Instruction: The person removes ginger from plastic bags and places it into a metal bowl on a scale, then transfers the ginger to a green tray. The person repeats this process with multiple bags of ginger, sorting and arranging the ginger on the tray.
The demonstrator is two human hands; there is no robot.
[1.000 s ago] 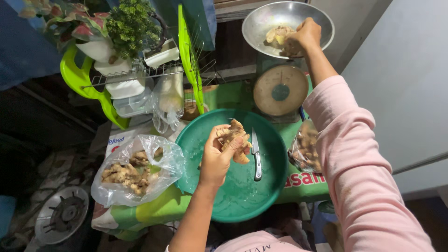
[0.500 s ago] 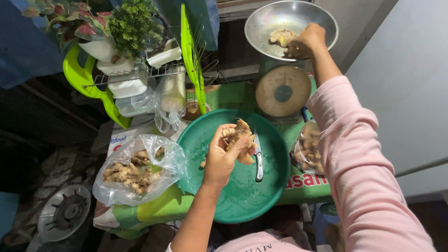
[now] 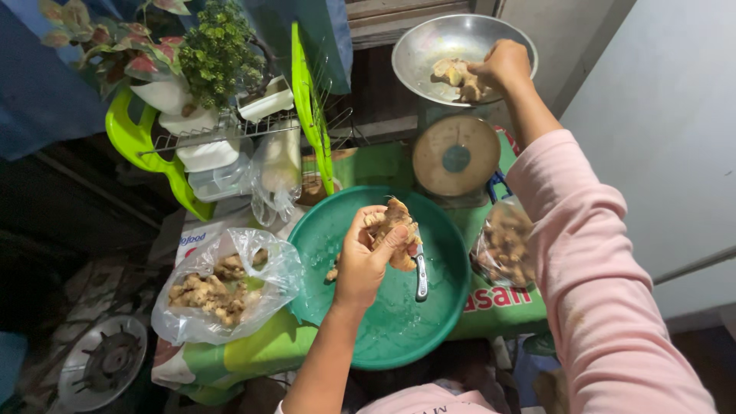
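Note:
My left hand (image 3: 366, 255) holds a knobbly piece of ginger (image 3: 394, 222) over a round green basin (image 3: 445, 307). A small knife (image 3: 421, 274) lies in the basin beside that hand. My right hand (image 3: 504, 67), in a pink sleeve, reaches up into the metal pan (image 3: 429, 46) of a weighing scale (image 3: 455, 156) and is closed on a ginger piece (image 3: 469, 90); more ginger (image 3: 449, 71) lies in the pan.
An open clear bag of ginger (image 3: 218, 291) sits left of the basin. Another bag of ginger (image 3: 504, 244) lies at the right. A green dish rack (image 3: 230, 130) with potted plants (image 3: 218, 50) stands behind. A grey fan part (image 3: 103, 360) lies on the floor.
My left hand has lifted the ginger slightly and turned it. My right hand has shifted a little within the scale pan, staying on the ginger there.

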